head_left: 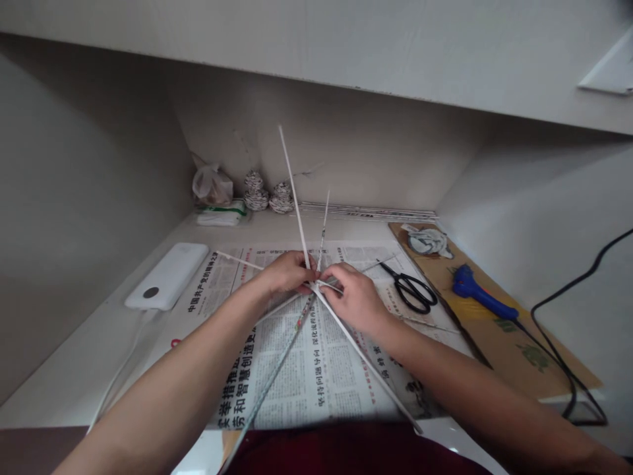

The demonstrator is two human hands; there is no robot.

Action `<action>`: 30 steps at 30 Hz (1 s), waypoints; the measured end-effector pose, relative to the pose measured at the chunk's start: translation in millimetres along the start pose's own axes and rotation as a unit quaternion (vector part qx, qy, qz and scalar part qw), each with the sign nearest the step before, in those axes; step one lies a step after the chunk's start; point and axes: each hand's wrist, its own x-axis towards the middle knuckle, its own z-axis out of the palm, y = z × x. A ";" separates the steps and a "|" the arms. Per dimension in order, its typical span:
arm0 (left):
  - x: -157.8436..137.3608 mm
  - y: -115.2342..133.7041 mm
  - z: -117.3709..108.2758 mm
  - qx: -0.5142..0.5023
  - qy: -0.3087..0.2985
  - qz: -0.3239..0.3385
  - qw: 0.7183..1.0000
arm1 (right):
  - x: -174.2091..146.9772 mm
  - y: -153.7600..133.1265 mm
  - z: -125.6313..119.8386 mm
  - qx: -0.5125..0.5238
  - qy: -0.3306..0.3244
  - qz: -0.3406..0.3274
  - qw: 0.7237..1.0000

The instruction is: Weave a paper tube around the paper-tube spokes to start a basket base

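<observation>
Several long, thin rolled paper sticks (pixel 368 364) cross at one point above the newspaper (pixel 291 369) and fan out in different directions. My left hand (pixel 291 272) pinches them at the crossing from the left. One white paper stick (pixel 293 188) rises steeply beside its fingers. From the right, my right hand (pixel 353 297) has its thumb and fingers closed on a paper stick close to the same crossing. Both hands' fingertips nearly meet there, and they partly hide how the sticks join.
Black-handled scissors (pixel 414 291) lie right of my hands. A blue glue gun (pixel 482 295) and a crumpled cloth (pixel 428 241) rest on cardboard (pixel 524 349). A white power bank (pixel 168 276) is at left. Woven gourd shapes (pixel 256 192), a plastic bag (pixel 212 185) and spare paper sticks (pixel 370 212) stand behind.
</observation>
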 end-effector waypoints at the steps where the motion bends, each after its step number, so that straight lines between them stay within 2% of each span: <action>1: 0.3 -0.3 0.0 0.003 0.002 -0.004 1.000 | -0.4 -0.1 0.4 0.000 -0.003 -0.009 1.000; 4: 0.9 -0.8 0.5 0.013 0.012 -0.014 1.000 | 0.0 1.5 2.4 0.005 -0.012 -0.015 1.000; 15: 0.5 0.3 1.0 0.023 0.017 -0.019 0.999 | 5.8 6.2 -3.0 0.114 -0.067 0.041 0.990; 24: 0.6 2.6 0.7 0.041 0.013 -0.037 0.998 | 4.5 5.9 -0.4 0.093 -0.072 -0.016 0.993; 30: 1.1 1.8 0.1 0.070 0.011 -0.041 0.997 | 5.4 3.7 -2.9 0.069 -0.082 -0.029 0.994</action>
